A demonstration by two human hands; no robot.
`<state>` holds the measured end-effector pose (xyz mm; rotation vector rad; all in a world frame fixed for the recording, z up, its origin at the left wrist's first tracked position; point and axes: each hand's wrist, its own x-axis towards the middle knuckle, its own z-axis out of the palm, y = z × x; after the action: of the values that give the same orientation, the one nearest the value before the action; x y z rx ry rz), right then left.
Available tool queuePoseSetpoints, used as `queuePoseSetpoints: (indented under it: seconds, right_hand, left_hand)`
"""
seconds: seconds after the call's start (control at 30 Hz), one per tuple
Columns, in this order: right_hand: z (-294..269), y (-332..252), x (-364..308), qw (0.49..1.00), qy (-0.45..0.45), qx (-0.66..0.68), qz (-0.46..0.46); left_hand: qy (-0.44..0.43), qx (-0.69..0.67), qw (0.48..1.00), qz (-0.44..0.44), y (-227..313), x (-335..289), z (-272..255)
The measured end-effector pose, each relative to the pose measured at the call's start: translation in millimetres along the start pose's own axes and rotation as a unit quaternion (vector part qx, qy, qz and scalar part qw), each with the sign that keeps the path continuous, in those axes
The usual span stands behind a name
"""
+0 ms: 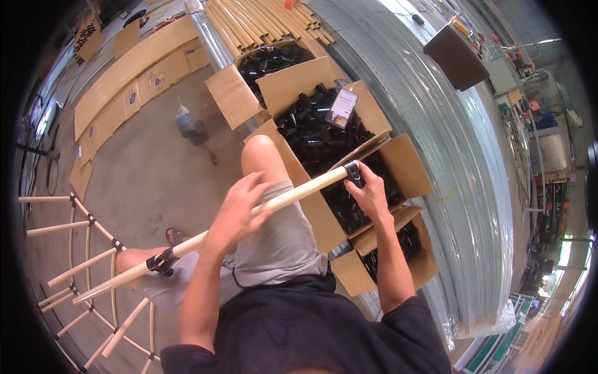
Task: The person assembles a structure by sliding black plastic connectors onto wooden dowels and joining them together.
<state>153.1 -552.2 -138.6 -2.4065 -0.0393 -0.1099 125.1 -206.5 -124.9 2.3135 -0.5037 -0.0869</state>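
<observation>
gry floor (134,171) w/ clr btl (183,118) & dk obj (199,133) right by it. long brn cardbd (134,78) & sandaled foot (177,236) also on flr.

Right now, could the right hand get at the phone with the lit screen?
Probably yes: the phone lies uncovered beyond a cardboard flap. The right hand would likely first have to release the black connector on the pole.

It's a wkshop w/ grey flr (146,174), cardbd boxes (233,96) of blk fittings (308,146), tan pipes (258,22) & plastic-wrapped stock (461,174).
</observation>
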Motion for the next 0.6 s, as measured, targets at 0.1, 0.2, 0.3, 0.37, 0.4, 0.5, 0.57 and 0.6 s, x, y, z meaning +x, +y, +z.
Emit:
queuePoseSetpoints:
  seconds: [0.1,0.2,0.3,0.37,0.4,0.5,0.57,0.6]
  right_hand:
    - [7,-10,-2,0.999,-0.001,0.011,0.038]
    - [18,-34,-8,0.997,-0.02,0.051,0.053]
    - [32,-56,-18,0.998,-0.052,0.035,0.022]
    - [53,-69,-31,0.998,-0.052,0.029,-0.024]
    - [61,-80,-36,0.998,-0.06,0.025,-0.023]
    - [81,-104,-52,0.998,-0.044,0.03,-0.033]
    - [90,-106,-57,0.998,-0.03,0.03,-0.042]
    - [94,-104,-58,0.998,-0.021,0.038,-0.046]
  left_hand:
    - [-0.045,-0.069,0.983,-0.161,8,-33,-10]
    - [-0.031,-0.065,0.987,-0.142,3,-34,-1]
    - [0.032,-0.094,0.988,-0.116,8,-28,5]
    - [0.021,-0.088,0.989,-0.118,8,-25,5]
    - [0.017,-0.084,0.989,-0.119,8,-22,4]
    - [0.034,-0.105,0.99,-0.084,20,-13,-5]
    - [-0.004,-0.085,0.994,-0.07,15,-4,-3]
    - [-0.024,-0.075,0.995,-0.062,13,0,-3]
